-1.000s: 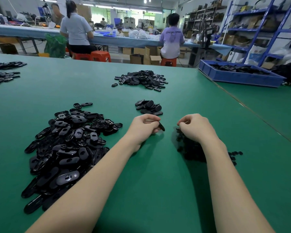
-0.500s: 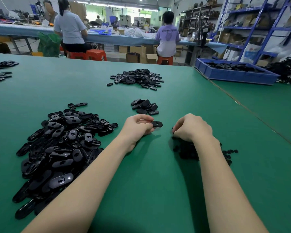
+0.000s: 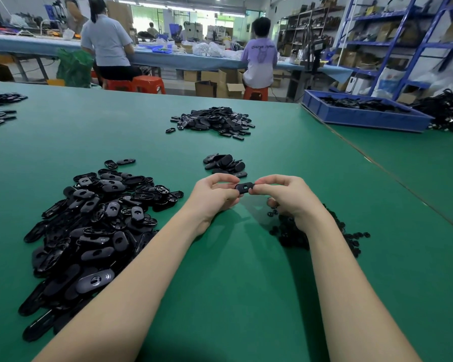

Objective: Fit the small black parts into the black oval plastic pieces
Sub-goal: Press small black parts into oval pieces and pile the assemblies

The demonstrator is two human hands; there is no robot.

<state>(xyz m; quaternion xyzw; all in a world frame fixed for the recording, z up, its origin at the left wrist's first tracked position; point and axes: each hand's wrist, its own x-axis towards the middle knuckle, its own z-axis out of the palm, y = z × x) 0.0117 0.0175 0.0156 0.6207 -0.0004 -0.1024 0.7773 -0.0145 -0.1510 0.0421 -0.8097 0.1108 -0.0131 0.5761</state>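
Between my two hands a black oval plastic piece [image 3: 243,187] is held just above the green table [image 3: 220,283]. My left hand [image 3: 215,195] pinches its left end, and my right hand [image 3: 285,195] pinches its right end with thumb and forefinger. Whether a small part sits in those fingertips is hidden. A big heap of oval pieces [image 3: 94,226] lies to the left. The pile of small black parts [image 3: 311,231] lies under and beside my right wrist. A small stack of oval pieces [image 3: 224,164] sits just beyond my hands.
Another heap of oval pieces [image 3: 215,121] lies farther back at centre, and more piles [image 3: 0,108] at the far left edge. A blue tray [image 3: 361,116] of black parts stands at the back right. Two people sit at a bench beyond the table.
My right hand has risen from the small-parts pile and moved left onto the oval piece. My left hand has lifted the piece a little and holds it level.
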